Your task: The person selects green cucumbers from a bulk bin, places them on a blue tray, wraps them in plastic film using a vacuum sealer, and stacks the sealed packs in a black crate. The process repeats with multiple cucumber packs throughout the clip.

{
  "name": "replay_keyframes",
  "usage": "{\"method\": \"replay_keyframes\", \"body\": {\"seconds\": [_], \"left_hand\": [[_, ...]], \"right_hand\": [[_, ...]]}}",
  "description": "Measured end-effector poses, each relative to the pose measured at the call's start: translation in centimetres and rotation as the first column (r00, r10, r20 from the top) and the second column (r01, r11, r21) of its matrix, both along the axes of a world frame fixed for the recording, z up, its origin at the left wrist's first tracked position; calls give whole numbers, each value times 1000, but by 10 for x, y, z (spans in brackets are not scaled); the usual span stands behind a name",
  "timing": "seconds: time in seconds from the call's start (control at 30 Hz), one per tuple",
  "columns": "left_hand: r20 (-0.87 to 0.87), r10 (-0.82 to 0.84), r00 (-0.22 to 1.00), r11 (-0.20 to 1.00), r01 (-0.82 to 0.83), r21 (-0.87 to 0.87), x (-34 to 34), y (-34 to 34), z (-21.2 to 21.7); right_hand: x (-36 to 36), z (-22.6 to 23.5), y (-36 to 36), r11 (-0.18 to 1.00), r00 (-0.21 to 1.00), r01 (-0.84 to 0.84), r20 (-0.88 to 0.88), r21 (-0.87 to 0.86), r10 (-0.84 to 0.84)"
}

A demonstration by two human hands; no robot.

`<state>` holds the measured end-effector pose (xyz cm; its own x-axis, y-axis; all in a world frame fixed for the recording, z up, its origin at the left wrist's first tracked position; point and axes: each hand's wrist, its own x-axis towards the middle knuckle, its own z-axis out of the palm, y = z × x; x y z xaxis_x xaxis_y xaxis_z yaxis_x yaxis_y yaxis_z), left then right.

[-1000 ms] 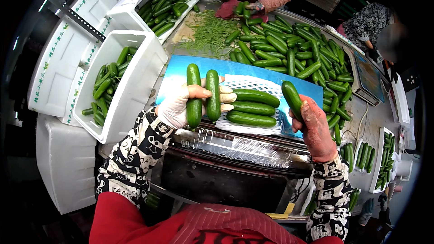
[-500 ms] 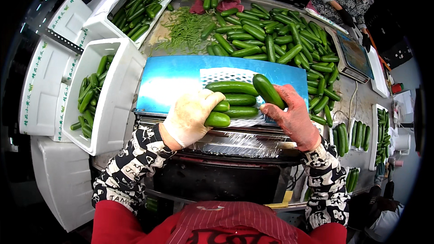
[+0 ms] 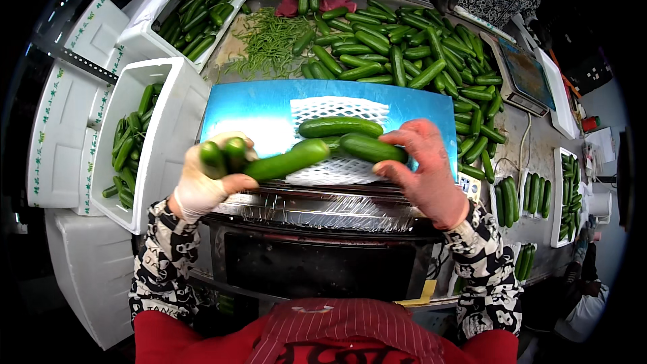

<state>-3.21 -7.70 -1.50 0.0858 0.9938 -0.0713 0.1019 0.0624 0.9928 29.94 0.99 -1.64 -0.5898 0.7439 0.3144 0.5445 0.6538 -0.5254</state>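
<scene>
Above the left front of the blue metal plate [image 3: 246, 111], my left hand [image 3: 202, 178] in a white glove is closed on cucumbers [image 3: 286, 163]. One juts out to the right, and the ends of two more show between the fingers. My right hand [image 3: 424, 168] in a reddish glove grips the right end of another cucumber [image 3: 371, 148] between thumb and fingers. Behind that one lies a cucumber [image 3: 340, 127] on a white foam net [image 3: 340, 105], and a further one is partly hidden between them.
Clear film [image 3: 337, 212] stretches along the wrapping machine's front. Loose cucumbers [image 3: 397, 47] and thin green pods [image 3: 269, 40] cover the far table. White foam boxes [image 3: 178, 114] stand left, a scale [image 3: 522, 77] and packed cucumbers [image 3: 536, 195] right. Two people work across the table.
My left hand has moved left, lifting cucumbers off the net. My right hand has lowered its cucumber onto the others. The far-right person's gloved hand has moved toward the pile.
</scene>
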Motion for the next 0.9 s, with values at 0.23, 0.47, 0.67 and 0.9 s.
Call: {"method": "replay_keyframes", "body": {"seconds": [0.23, 0.47, 0.67, 0.9], "left_hand": [[52, 119, 992, 992, -120, 27, -4, 2, 0], [-116, 8, 993, 999, -3, 50, 25, 16, 7], [76, -214, 974, 972, 205, 116, 58, 26, 15], [856, -145, 496, 835, 526, -163, 58, 53, -14]], "right_hand": [[-33, -17, -11, 965, 988, -77, 151, 252, 40], [-33, 18, -12, 993, 991, -116, -66, 2, 115], [-33, 24, -19, 579, 750, -406, -620, -707, -232], [-16, 24, -8, 535, 317, -578, -774, -616, -548]]}}
